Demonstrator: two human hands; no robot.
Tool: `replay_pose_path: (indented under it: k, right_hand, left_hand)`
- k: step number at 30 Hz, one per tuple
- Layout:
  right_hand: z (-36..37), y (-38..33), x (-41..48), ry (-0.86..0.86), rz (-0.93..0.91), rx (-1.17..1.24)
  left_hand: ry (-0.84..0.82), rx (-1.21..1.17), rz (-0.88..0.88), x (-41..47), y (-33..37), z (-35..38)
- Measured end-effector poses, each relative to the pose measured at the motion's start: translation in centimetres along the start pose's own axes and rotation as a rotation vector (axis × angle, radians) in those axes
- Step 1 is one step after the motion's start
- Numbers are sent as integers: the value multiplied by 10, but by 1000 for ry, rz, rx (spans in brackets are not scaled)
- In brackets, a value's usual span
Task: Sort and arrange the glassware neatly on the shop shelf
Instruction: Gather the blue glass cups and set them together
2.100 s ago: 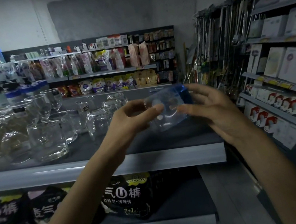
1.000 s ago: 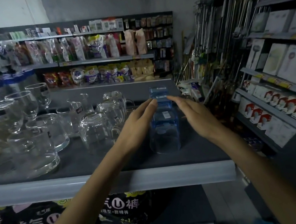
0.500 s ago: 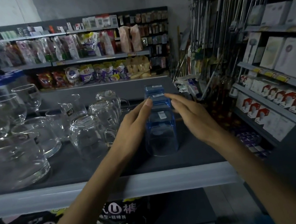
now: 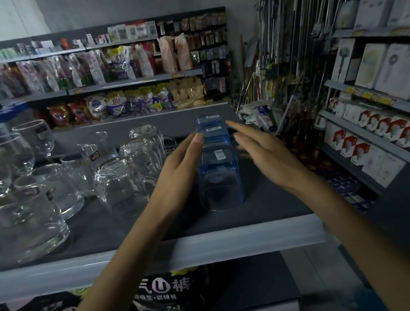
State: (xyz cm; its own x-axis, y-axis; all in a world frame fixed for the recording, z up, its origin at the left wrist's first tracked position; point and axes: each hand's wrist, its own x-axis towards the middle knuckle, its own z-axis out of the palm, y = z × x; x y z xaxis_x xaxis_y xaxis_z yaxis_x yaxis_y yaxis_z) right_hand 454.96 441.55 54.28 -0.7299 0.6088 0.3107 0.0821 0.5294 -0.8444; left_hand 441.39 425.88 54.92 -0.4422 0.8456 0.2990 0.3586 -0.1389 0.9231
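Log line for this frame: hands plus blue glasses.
blue tumblers: inverted, in a row on shelf | left hand: fingers straight along row | right hand: fingers straight, right of row

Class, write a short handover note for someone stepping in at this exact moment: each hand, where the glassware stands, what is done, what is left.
Left hand: open, fingers straight along the left side of the blue tumbler row; no grip.
Right hand: open, fingers straight at the row's right side; contact unclear.
Glassware: the row stands upside down, front to back on the shelf; clear mugs inverted to its left; stemmed glasses and clear jugs further left.
Done: blue row set down.
Left: probably square the row, then tidy the clear glass.
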Motion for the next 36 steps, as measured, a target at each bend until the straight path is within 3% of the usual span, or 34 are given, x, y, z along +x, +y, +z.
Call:
replay_pose_path:
  k: [10, 36]
  right_hand:
    - [3, -21, -51, -20, 5, -47]
    - [11, -12, -45, 83, -14, -37]
  left_hand:
    - [13, 278, 11, -26, -14, -13]
    - [44, 239, 17, -5, -31, -9]
